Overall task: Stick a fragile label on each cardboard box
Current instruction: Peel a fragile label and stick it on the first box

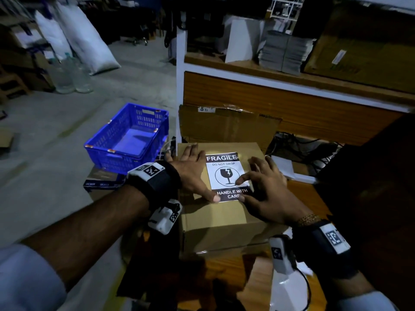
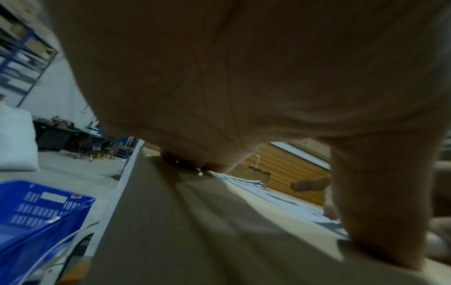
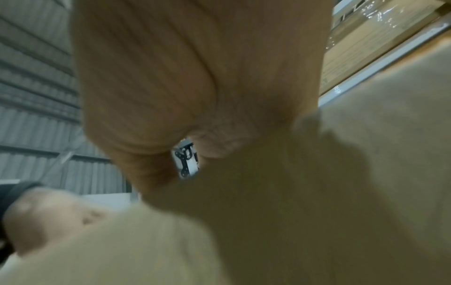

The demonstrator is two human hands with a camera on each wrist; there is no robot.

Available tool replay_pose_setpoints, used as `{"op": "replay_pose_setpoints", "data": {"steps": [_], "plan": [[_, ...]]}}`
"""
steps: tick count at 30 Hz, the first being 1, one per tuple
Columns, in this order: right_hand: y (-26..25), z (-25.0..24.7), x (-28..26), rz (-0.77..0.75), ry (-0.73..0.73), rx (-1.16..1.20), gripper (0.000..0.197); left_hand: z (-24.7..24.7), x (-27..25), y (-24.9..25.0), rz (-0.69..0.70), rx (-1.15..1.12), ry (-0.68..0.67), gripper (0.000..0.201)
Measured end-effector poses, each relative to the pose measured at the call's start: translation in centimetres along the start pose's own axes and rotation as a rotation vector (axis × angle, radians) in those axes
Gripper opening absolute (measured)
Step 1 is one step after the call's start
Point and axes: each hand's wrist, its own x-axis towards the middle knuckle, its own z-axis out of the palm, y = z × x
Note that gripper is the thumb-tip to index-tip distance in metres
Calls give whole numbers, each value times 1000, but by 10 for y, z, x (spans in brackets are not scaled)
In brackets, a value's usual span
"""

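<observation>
A white and black fragile label (image 1: 225, 170) lies flat on top of a brown cardboard box (image 1: 222, 217) in the head view. My left hand (image 1: 195, 173) lies flat on the box top along the label's left edge, thumb tip at its lower left corner. My right hand (image 1: 261, 187) rests with spread fingers on the label's right side and lower right corner. The left wrist view shows my palm (image 2: 219, 77) over the box top (image 2: 185, 231), with the label (image 2: 268, 194) beyond. The right wrist view is blurred, filled by my palm (image 3: 195, 67) on the cardboard (image 3: 317, 192).
A blue plastic crate (image 1: 129, 140) stands left of the box on the floor side. A second cardboard box (image 1: 226, 126) sits behind against a wooden shelf unit (image 1: 292, 104). Cables and white papers (image 1: 285, 167) lie to the right. White sacks (image 1: 85, 34) lean far left.
</observation>
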Motion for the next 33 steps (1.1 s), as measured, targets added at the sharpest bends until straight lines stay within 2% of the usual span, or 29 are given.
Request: {"op": "replay_pose_setpoints", "data": {"steps": [3,6,9,12,15,18,20,29,33], "plan": [[5,-7,1,10,-80,12,68,2,1,-4,56,-66,-34,171],[8,-8,4,50,-98,18,86,3,-6,-7,123,-188,-46,164],[3,-5,10,-2,-31,62,81,6,-13,-6,147,-242,-28,138],[-8,2,17,-95,-54,-21,76,18,-9,-5,158,-291,86,115],[-12,12,20,-136,-55,-172,75,29,-5,-1,151,-242,167,122],[-7,15,28,-119,-13,-278,74,28,-4,0,125,-233,160,136],[-7,16,32,-95,3,-312,72,26,-4,-1,121,-227,156,137],[-12,23,38,82,46,-304,83,30,-6,0,122,-225,196,136],[-17,21,35,86,68,-278,83,32,-6,-3,143,-260,206,138]]}}
